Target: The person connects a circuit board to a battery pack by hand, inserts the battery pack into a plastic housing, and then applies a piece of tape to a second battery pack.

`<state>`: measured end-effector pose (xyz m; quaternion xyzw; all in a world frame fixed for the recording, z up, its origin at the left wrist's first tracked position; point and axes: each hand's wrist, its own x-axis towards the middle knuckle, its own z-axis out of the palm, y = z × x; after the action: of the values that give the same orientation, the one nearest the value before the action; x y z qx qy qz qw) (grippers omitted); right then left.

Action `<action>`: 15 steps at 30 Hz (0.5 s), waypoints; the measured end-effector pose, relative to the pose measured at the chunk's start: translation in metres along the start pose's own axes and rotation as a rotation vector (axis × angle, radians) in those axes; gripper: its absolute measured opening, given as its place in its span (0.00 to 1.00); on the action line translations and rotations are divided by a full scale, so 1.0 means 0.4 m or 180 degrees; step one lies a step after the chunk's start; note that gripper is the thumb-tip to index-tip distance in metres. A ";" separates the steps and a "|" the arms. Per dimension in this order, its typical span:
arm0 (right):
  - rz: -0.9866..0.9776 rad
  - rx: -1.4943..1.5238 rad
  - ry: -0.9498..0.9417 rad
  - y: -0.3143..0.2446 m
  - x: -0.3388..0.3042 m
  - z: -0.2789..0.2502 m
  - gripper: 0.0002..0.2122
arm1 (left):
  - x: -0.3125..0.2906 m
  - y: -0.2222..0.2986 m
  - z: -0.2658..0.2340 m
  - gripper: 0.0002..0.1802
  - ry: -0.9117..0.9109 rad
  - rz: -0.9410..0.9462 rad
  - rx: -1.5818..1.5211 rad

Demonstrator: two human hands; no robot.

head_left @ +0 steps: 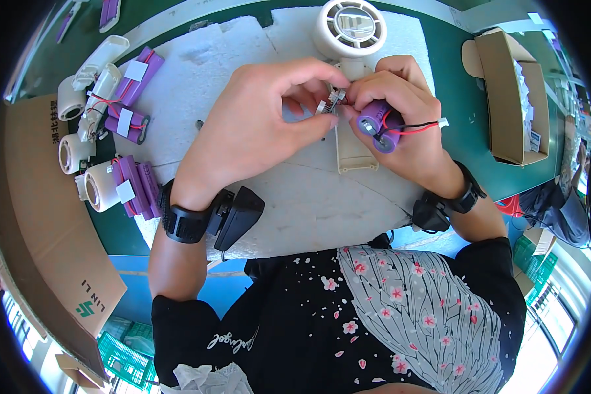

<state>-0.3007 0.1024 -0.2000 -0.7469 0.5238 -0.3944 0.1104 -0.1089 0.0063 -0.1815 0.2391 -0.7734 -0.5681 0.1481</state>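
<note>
Between the thumb and fingers of my left hand (243,121) is a small circuit board (331,102) with pale parts on it. My right hand (407,108) curls around a purple two-cell battery pack (386,139), whose red and black wires end in a white plug (443,123). The right fingertips meet the board's edge, where short red wires show; exactly what they pinch is hidden. Beneath both hands lies a cream handheld fan (351,23), its round head at the far side and its hollow handle toward me.
At the left, several cream fan bodies (102,187) lie wired to purple battery packs (136,187). A white foam sheet (289,203) covers part of the green table (463,174). An open carton (505,105) with small packets stands right; a large cardboard box (43,217) stands left.
</note>
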 end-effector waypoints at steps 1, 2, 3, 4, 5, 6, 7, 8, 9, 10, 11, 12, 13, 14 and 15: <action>0.0028 0.0007 -0.0010 0.001 -0.002 0.003 0.14 | -0.001 -0.001 0.000 0.19 0.0011 -0.0003 -0.0011; 0.0024 0.0009 -0.0024 -0.001 -0.003 0.006 0.14 | -0.002 -0.002 0.001 0.19 0.0016 0.0002 -0.0015; 0.0180 0.0213 0.0021 -0.006 -0.005 0.011 0.15 | -0.003 -0.004 0.001 0.19 0.0019 0.0007 -0.0018; 0.0332 0.0419 0.0064 -0.011 -0.005 0.014 0.16 | -0.005 -0.004 0.002 0.18 0.0028 0.0012 -0.0021; 0.0486 0.0624 0.0107 -0.015 -0.006 0.015 0.17 | -0.005 -0.004 0.002 0.18 0.0042 0.0009 -0.0029; 0.0482 0.0626 0.0093 -0.016 -0.006 0.014 0.17 | -0.005 -0.005 0.003 0.18 0.0065 0.0031 0.0014; 0.0552 0.0645 0.0029 -0.017 -0.007 0.013 0.18 | -0.005 -0.006 0.003 0.17 0.0087 0.0052 0.0057; 0.0623 0.0665 -0.0033 -0.018 -0.008 0.011 0.19 | -0.004 -0.007 0.003 0.17 0.0107 0.0073 0.0102; 0.0701 0.0680 -0.0087 -0.019 -0.009 0.010 0.20 | -0.004 -0.007 0.002 0.17 0.0107 0.0071 0.0096; 0.0705 0.0679 -0.0089 -0.019 -0.008 0.009 0.20 | -0.005 -0.007 -0.001 0.16 0.0114 0.0208 0.0177; 0.0557 0.0538 -0.0139 -0.018 -0.005 0.006 0.20 | -0.006 -0.008 -0.005 0.16 0.0120 0.0345 0.0258; 0.0409 0.0397 -0.0187 -0.017 -0.002 0.004 0.20 | -0.006 -0.008 -0.007 0.15 0.0126 0.0482 0.0340; 0.0261 0.0256 -0.0235 -0.016 0.000 0.003 0.20 | -0.006 -0.011 -0.006 0.15 0.0123 0.0481 0.0338; 0.0261 0.0255 -0.0236 -0.014 0.000 0.003 0.20 | -0.005 -0.016 -0.005 0.15 0.0221 0.0580 0.0513; 0.0151 0.0146 -0.0251 -0.014 0.001 0.004 0.20 | -0.004 -0.021 -0.004 0.15 0.0320 0.0679 0.0689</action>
<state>-0.2956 0.1038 -0.1977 -0.7466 0.5274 -0.3738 0.1573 -0.1050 0.0040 -0.1887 0.1984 -0.8427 -0.4498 0.2195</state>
